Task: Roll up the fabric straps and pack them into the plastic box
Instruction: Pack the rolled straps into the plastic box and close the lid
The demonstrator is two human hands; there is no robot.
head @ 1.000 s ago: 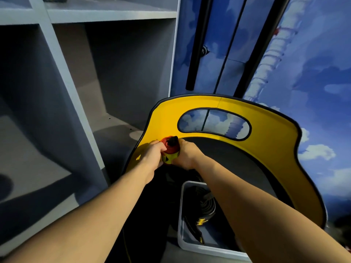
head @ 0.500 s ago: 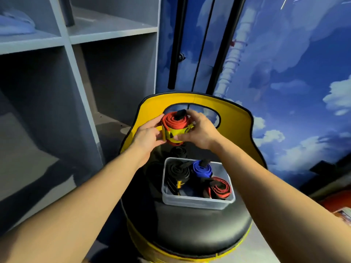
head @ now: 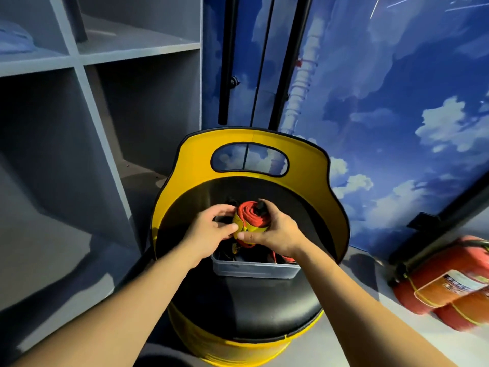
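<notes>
A rolled red strap with a yellow band (head: 251, 218) is held between both hands just above the clear plastic box (head: 255, 269). My left hand (head: 211, 231) grips its left side and my right hand (head: 275, 233) wraps its right side, thumb across the front. The box sits on the black seat of a yellow chair (head: 254, 313). My hands hide most of the box's contents; dark rolled straps and a bit of red show inside.
The chair's yellow backrest (head: 304, 165) with a cut-out handle rises behind the box. Grey shelving (head: 111, 109) stands at the left. Red fire extinguishers (head: 447, 284) lie on the floor at the right. A blue sky-printed wall is behind.
Both hands have lowered the red and yellow roll from in front of the backrest opening to just above the box, which they now largely cover.
</notes>
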